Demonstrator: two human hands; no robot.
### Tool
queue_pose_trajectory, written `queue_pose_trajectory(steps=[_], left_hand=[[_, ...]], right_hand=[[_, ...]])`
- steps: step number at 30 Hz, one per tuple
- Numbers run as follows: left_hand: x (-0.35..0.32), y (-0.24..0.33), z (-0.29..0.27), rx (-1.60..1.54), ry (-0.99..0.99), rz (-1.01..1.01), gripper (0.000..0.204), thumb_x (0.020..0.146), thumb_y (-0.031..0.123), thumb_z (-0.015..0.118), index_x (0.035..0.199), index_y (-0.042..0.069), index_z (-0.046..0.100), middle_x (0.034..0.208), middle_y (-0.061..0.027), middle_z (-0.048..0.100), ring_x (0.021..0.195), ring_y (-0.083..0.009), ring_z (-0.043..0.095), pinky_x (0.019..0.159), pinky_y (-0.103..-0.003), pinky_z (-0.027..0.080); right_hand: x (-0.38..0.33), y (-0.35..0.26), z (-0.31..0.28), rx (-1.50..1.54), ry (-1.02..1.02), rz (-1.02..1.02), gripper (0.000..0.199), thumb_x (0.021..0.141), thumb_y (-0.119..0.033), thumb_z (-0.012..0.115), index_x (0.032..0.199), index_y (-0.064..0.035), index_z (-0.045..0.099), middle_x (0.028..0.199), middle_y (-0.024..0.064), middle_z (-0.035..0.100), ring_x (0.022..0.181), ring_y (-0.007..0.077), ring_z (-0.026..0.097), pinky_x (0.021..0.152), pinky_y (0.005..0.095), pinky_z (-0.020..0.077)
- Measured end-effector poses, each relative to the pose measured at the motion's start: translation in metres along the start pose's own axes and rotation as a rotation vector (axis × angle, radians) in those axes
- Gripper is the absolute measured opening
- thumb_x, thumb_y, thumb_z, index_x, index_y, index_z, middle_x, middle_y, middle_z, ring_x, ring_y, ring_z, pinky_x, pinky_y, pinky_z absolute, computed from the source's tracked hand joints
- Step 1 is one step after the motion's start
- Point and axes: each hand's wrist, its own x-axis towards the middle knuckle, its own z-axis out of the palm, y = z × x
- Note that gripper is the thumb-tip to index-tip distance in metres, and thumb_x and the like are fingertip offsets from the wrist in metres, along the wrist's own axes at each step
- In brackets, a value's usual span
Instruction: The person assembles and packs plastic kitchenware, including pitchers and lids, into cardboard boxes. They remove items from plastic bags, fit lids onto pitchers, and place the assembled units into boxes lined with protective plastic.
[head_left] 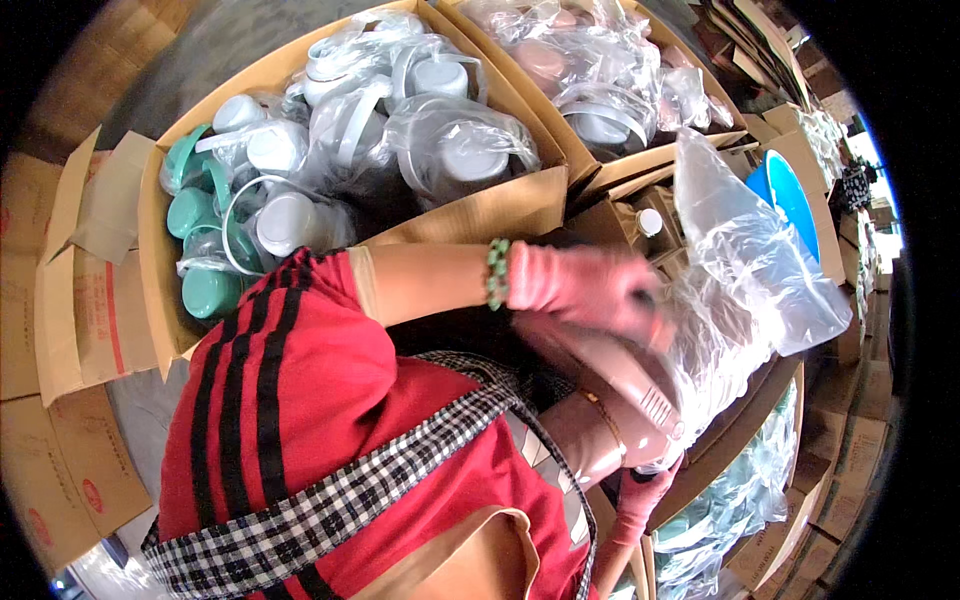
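Note:
My left hand (585, 288), in a pink glove with a green bead bracelet at the wrist, reaches across and presses on top of a dusty-pink plastic item (625, 375). The item sits at the mouth of a clear plastic bag (745, 265) that stands up to the right of it. My right hand (640, 492), also pink-gloved, is under the item's lower edge and holds it from below; its fingers are mostly hidden. My red striped sleeve and a checked strap fill the lower left.
An open cardboard box (150, 250) at the left holds several bagged white and green plastic items. A second box (520, 90) behind holds bagged pink ones. A blue tub (790, 195) stands at the right. Bagged green items (740, 500) lie in a box at the lower right.

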Motion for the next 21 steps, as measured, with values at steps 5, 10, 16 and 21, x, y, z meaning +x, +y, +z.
queue_pose_trajectory(steps=[5, 10, 16, 21], left_hand=[[0.044, -0.038, -0.002, -0.606, 0.019, -0.128, 0.055, 0.08, 0.043, 0.046, 0.11, -0.002, 0.042, 0.108, -0.0123, 0.051, 0.093, -0.0167, 0.05, 0.084, -0.027, 0.036], [-0.021, 0.046, 0.084, 0.459, 0.042, 0.266, 0.053, 0.08, 0.051, 0.029, 0.112, 0.012, 0.044, 0.124, -0.0324, 0.022, 0.106, -0.0544, 0.029, 0.091, -0.055, 0.022], [-0.045, 0.05, 0.018, -0.484, -0.055, 0.375, 0.031, 0.077, 0.026, 0.055, 0.096, 0.002, 0.051, 0.09, -0.0143, 0.055, 0.088, -0.0224, 0.052, 0.079, -0.031, 0.04], [-0.093, -0.07, -0.083, 0.693, 1.393, -0.384, 0.026, 0.077, 0.018, 0.052, 0.096, 0.001, 0.047, 0.097, -0.0173, 0.052, 0.091, -0.0261, 0.051, 0.078, -0.034, 0.04]], right_hand=[[0.008, -0.029, 0.015, 0.126, 0.116, 0.105, 0.048, 0.054, -0.012, 0.068, 0.096, 0.0044, 0.052, 0.092, 0.0198, 0.055, 0.094, 0.0332, 0.048, 0.09, 0.0389, 0.0319], [0.0, -0.017, 0.032, 0.023, 0.028, 0.138, 0.025, 0.069, -0.007, 0.057, 0.093, -0.0009, 0.054, 0.086, 0.0079, 0.056, 0.082, 0.0213, 0.052, 0.073, 0.0327, 0.0404], [0.003, -0.03, 0.023, 0.288, 0.173, 0.219, 0.029, 0.073, -0.009, 0.052, 0.1, 0.0001, 0.048, 0.094, 0.0102, 0.051, 0.086, 0.0247, 0.05, 0.076, 0.0361, 0.0404], [0.029, -0.031, 0.024, 0.918, 0.12, 0.374, 0.032, 0.077, -0.011, 0.047, 0.106, 0.001, 0.043, 0.1, 0.0122, 0.048, 0.089, 0.0274, 0.048, 0.078, 0.039, 0.0404]])
